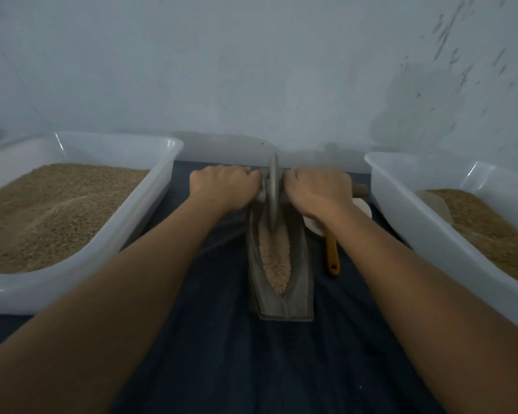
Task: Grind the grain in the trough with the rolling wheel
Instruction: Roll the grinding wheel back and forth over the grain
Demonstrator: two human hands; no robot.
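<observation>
A narrow grey metal trough (304,264) lies lengthwise on the dark cloth in front of me, with pale grain (275,261) along its groove. A grey metal rolling wheel (273,186) stands upright in the far end of the trough. My left hand (222,186) grips the axle handle on the wheel's left side. My right hand (317,189) grips the handle on the right, whose wooden end (360,190) sticks out past my fist. Both arms are stretched forward.
A white plastic tub (159,186) of brown grain stands on the left, a second white tub (401,210) with grain on the right. A white dish (362,206) and an orange-handled tool (332,252) lie right of the trough. A pale wall is close behind.
</observation>
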